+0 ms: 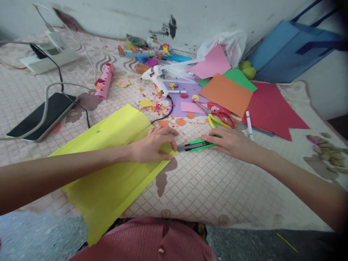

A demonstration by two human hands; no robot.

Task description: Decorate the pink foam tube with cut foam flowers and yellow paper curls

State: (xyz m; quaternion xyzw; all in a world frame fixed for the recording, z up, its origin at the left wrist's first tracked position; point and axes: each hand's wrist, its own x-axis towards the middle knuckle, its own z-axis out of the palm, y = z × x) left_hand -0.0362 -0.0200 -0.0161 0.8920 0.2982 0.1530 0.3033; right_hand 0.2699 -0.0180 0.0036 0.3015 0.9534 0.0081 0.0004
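Observation:
A large folded sheet of yellow paper (114, 159) lies across a quilted mat (217, 181) in front of me. My left hand (152, 145) presses down on the paper's right corner, fingers pinching its edge. My right hand (231, 141) rests on a green and black utility knife (194, 145), which lies flat on the mat with its tip pointing at the paper's corner. The two hands are a short gap apart.
Yellow and red scissors (221, 119), a white marker (249, 125), a glue gun (159, 80), coloured paper sheets (231, 93) and scraps lie behind. A phone (45, 116) with cables lies at left, a blue bag (290, 50) at back right.

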